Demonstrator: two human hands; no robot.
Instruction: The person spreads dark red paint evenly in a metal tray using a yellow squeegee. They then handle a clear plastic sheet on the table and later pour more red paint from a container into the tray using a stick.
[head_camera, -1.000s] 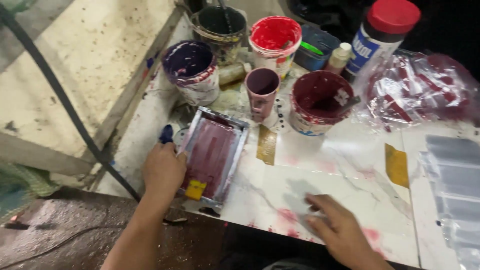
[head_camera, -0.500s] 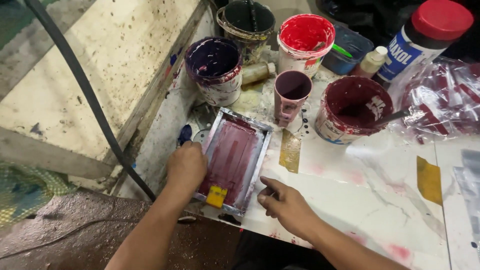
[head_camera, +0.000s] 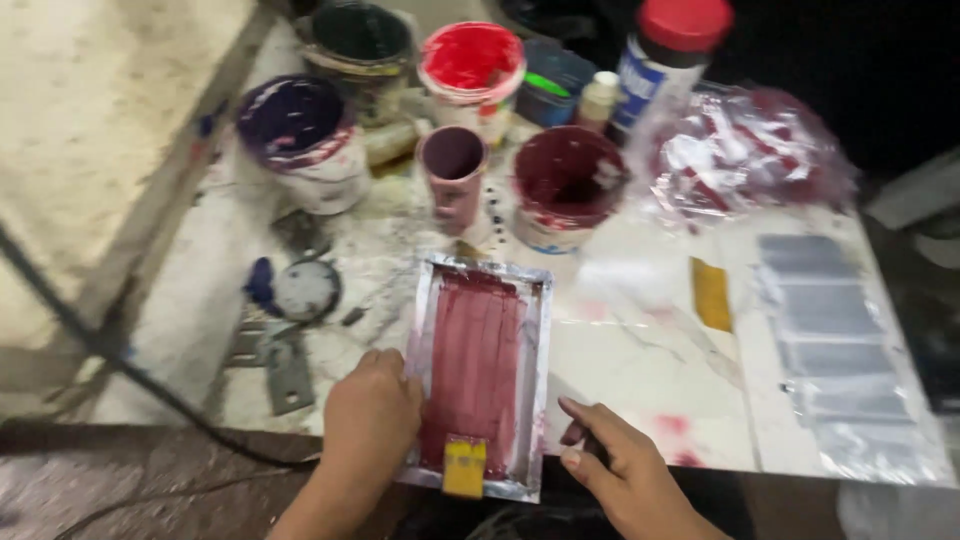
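Note:
A small metal-framed printing screen (head_camera: 480, 365) smeared with dark red ink lies on the white marble-patterned table (head_camera: 640, 360), close to its near edge. A yellow tab (head_camera: 465, 467) sticks to the frame's near end. My left hand (head_camera: 368, 418) grips the frame's left side near the bottom corner. My right hand (head_camera: 612, 468) rests at the table edge just right of the frame, fingers pointing toward it, holding nothing that I can see.
Behind the screen stand several ink tubs: dark red (head_camera: 566, 190), bright red (head_camera: 471, 62), purple (head_camera: 300, 135), dark green (head_camera: 358, 40), and a pink mug (head_camera: 452, 172). A red-capped bottle (head_camera: 665, 55), crumpled plastic (head_camera: 745, 150) and clear sleeves (head_camera: 835, 340) are at right. A black cable (head_camera: 90, 335) hangs left.
The screen has been slid right and toward the near edge, now lying straighter. My left hand stays on its left side. My right hand has shifted from the frame's edge to the table edge.

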